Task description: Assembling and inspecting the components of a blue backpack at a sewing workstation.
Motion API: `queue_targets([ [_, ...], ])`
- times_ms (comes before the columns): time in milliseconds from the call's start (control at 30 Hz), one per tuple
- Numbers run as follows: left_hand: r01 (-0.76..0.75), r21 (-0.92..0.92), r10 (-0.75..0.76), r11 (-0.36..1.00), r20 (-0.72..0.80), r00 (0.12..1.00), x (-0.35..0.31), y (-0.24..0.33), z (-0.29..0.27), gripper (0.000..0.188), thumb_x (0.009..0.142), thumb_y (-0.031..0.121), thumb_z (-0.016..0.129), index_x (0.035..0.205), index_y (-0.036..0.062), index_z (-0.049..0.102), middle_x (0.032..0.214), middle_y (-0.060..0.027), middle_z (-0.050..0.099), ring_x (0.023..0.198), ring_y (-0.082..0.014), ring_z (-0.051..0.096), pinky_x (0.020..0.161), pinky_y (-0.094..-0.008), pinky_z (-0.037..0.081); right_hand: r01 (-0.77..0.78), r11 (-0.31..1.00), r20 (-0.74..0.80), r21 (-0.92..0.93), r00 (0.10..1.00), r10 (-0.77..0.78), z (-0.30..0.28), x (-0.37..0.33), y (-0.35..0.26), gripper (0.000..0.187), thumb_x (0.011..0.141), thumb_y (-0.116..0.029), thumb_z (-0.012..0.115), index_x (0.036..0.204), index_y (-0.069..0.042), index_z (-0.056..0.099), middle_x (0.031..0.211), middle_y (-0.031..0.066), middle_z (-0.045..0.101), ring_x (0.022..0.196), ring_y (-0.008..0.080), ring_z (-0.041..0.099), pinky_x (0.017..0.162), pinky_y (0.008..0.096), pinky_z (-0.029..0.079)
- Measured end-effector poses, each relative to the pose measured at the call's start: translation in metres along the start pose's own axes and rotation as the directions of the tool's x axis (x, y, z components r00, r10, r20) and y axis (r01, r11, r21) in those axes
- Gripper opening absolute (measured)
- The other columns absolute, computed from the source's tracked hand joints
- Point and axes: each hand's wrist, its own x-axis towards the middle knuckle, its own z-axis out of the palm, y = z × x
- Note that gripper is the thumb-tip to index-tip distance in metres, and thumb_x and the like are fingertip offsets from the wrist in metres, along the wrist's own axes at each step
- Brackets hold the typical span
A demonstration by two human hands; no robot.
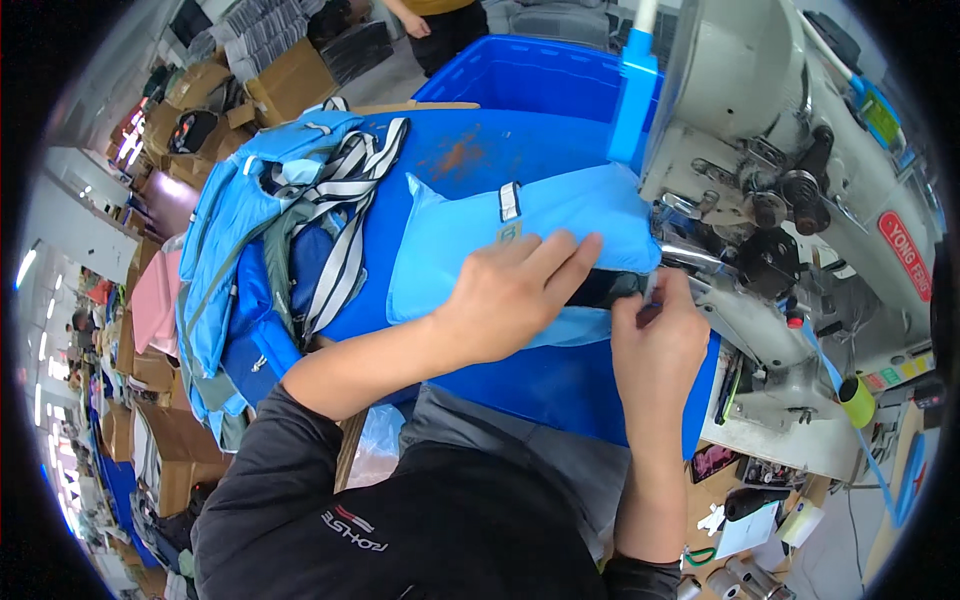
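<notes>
A light blue padded fabric piece (445, 245) with a black-and-white webbing loop (510, 202) lies on the blue table, its right end against the sewing machine's (690, 250) metal arm. My left hand (515, 295) rests on top of this piece, fingers extended and slightly apart; its thumb is hidden. Close to the machine, my right hand (660, 335) pinches the near edge of the same piece between thumb and forefinger. Between the hands the piece gapes, showing a dark inside (605, 290).
Light blue bags with striped straps (350, 230) are heaped on the table's left. Beyond the table (560, 390) stands a blue plastic bin (540, 75), with a person (445, 25) behind it. Green-handled scissors (700, 555) and thread spools (725, 580) lie at the lower right.
</notes>
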Motion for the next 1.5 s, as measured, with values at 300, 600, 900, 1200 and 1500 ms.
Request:
queue_targets([
  [300,-0.228,0.286,0.319,0.931,-0.328,0.889,0.022,-0.010,0.015,0.052,0.074,0.014,0.060,0.124,0.0016,0.063,0.089,-0.0036,0.053,0.067,-0.0138,0.050,0.052,-0.0263,0.040,0.030,0.984,-0.052,0.175,0.998,-0.021,0.009,0.002,0.005,0.016,0.080,-0.007,0.065,0.089,0.000,0.054,0.065,0.0158,0.064,0.059,0.0362,0.064,0.059,0.0444,0.050],
  [600,-0.480,0.144,0.486,0.865,-0.007,0.874,0.038,-0.027,0.007,0.054,0.080,0.018,0.061,0.133,0.0084,0.058,0.080,0.0004,0.048,0.056,-0.0124,0.047,0.046,-0.0271,0.039,0.015,1.000,-0.003,0.025,1.000,-0.015,0.008,0.001,-0.004,0.021,0.083,-0.011,0.066,0.096,-0.002,0.051,0.063,0.0173,0.063,0.060,0.0390,0.065,0.058,0.0479,0.050],
  [900,-0.342,-0.187,0.376,0.921,0.191,0.907,0.047,-0.017,-0.008,0.045,0.086,0.010,0.056,0.130,0.0022,0.056,0.087,-0.0081,0.058,0.063,-0.0239,0.063,0.051,-0.0355,0.050,0.016,0.966,0.039,0.257,0.999,-0.026,0.005,-0.005,0.010,0.015,0.087,0.004,0.057,0.100,0.001,0.051,0.066,0.0197,0.062,0.054,0.0338,0.060,0.052,0.0414,0.044],
  [1200,-0.083,-0.183,0.097,0.980,0.068,0.993,0.043,0.021,0.006,0.046,0.081,0.010,0.061,0.126,-0.0022,0.058,0.088,-0.0083,0.059,0.064,-0.0211,0.064,0.049,-0.0335,0.050,-0.101,0.731,-0.010,0.674,0.989,0.147,0.034,-0.002,0.025,0.010,0.093,0.001,0.057,0.101,0.002,0.052,0.060,0.0049,0.056,0.055,0.0050,0.047,0.049,0.0252,0.038],
  [1500,-0.012,0.092,0.007,0.996,0.061,0.998,0.029,0.045,0.009,0.053,0.078,0.013,0.061,0.127,-0.0070,0.056,0.078,-0.0035,0.054,0.060,-0.0148,0.061,0.045,-0.0270,0.047,0.146,0.986,-0.020,-0.081,0.989,-0.149,0.000,0.003,0.007,0.021,0.087,-0.013,0.068,0.096,-0.002,0.053,0.063,0.0130,0.059,0.057,0.0314,0.063,0.051,0.0388,0.046],
])
